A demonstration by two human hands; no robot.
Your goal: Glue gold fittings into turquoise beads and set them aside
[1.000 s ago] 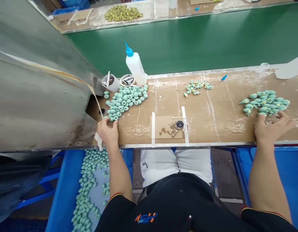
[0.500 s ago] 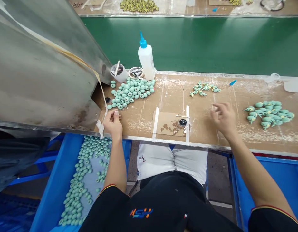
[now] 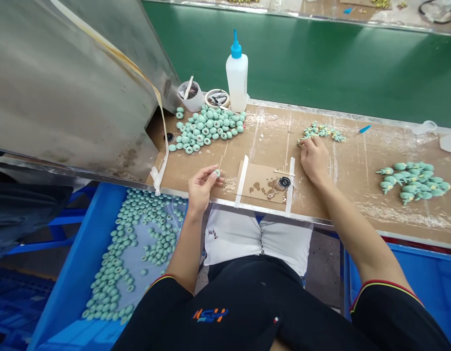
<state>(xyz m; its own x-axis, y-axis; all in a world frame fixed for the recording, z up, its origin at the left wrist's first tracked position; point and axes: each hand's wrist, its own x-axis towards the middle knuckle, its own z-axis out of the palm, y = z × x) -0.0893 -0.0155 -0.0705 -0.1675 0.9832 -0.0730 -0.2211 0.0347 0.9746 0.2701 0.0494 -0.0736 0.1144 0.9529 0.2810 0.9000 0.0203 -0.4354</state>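
My left hand (image 3: 203,187) is closed in a pinch around a small, round, pale green piece (image 3: 217,173) with a hole in it, just above the table's front edge. My right hand (image 3: 315,158) reaches to a small pile of green and yellow pieces (image 3: 322,130), its fingers drawn together at the near left side of the pile. Whatever may be between those fingertips is hidden. Between the hands, a taped-down cardboard piece (image 3: 260,183) carries a small black round dish (image 3: 284,183) and a thin white stick (image 3: 284,172).
Round green pieces (image 3: 210,127) lie heaped at the back left, by a white bottle (image 3: 237,80) with a blue nozzle, a cup (image 3: 192,100) and a tape roll (image 3: 217,99). Joined green pieces (image 3: 415,180) lie right. A blue bin (image 3: 73,263) stands below left; a metal panel (image 3: 82,97) rises left.
My left hand has moved right from beside the heap, now showing a green piece in its fingers. My right hand has moved left and away from me to the small pile. The view has shifted slightly.
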